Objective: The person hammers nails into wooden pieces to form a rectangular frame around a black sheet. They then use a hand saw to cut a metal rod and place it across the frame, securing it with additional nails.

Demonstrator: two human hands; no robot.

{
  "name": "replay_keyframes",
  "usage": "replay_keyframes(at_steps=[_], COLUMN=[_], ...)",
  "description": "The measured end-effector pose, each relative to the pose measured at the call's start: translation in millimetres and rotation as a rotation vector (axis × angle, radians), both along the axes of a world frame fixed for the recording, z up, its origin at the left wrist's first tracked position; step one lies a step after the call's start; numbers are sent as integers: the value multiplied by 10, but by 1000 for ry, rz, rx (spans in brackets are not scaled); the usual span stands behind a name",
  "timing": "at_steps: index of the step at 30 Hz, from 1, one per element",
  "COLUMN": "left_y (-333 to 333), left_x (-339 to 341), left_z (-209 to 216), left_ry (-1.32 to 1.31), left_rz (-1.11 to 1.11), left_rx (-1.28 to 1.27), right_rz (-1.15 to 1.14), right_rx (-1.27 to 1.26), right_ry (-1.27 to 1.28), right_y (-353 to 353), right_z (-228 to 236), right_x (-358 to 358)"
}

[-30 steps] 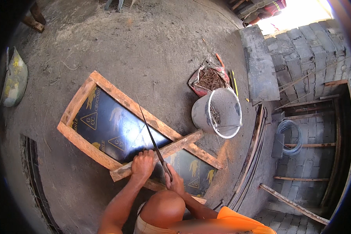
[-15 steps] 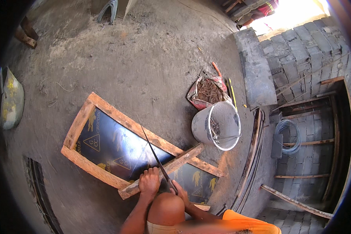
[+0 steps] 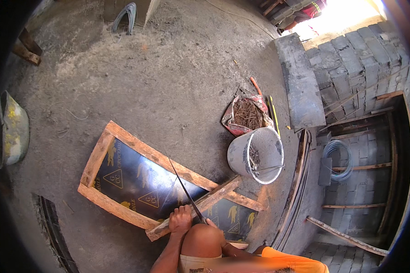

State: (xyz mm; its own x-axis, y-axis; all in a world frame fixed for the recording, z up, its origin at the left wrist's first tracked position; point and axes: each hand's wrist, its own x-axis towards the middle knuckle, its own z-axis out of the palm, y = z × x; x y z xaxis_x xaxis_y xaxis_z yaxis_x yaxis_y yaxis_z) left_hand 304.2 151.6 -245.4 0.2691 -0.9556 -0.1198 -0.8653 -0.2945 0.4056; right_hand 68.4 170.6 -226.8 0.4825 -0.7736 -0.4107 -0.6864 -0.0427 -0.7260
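Note:
My left hand (image 3: 181, 219) is closed over a loose wooden batten (image 3: 221, 191) near its near end. The batten lies slantwise across a black-faced board (image 3: 143, 182) edged with wooden strips (image 3: 94, 159). In my right hand (image 3: 211, 222) is the near end of a handsaw (image 3: 193, 204). Its long, dark, narrow blade points away to the upper left and crosses the batten just right of my left hand. My bent knee (image 3: 202, 241) hides most of my right hand and the saw's handle.
Beyond the batten's far end stands a grey bucket (image 3: 239, 154), with a sack of rusty nails (image 3: 247, 113) behind it. Long bars (image 3: 294, 186) lie along the right. A yellow-stained container (image 3: 16, 129) is at far left. Wire coils (image 3: 337, 175) hang by the block wall.
The saw has drawn back toward me, and my right hand has sunk farther behind my knee. My left hand still grips the batten. The whole view has shifted slightly.

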Motion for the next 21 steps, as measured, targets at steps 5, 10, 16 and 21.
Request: replay_keyframes(at_steps=[5, 10, 16, 21], left_y=[4, -16, -11, -32], left_x=[4, 1, 6, 26], left_z=[3, -7, 54, 42], left_ry=[17, 36, -37, -29], left_rz=[-11, -37, -48, -32], left_rx=[27, 114, 55, 166], right_rz=[-4, 8, -31, -36], right_rx=[13, -407, -519, -447], right_ry=[12, -43, -198, -151], right_y=[-68, -99, -46, -77], right_z=[211, 167, -116, -223], right_x=[196, 400, 375, 368])
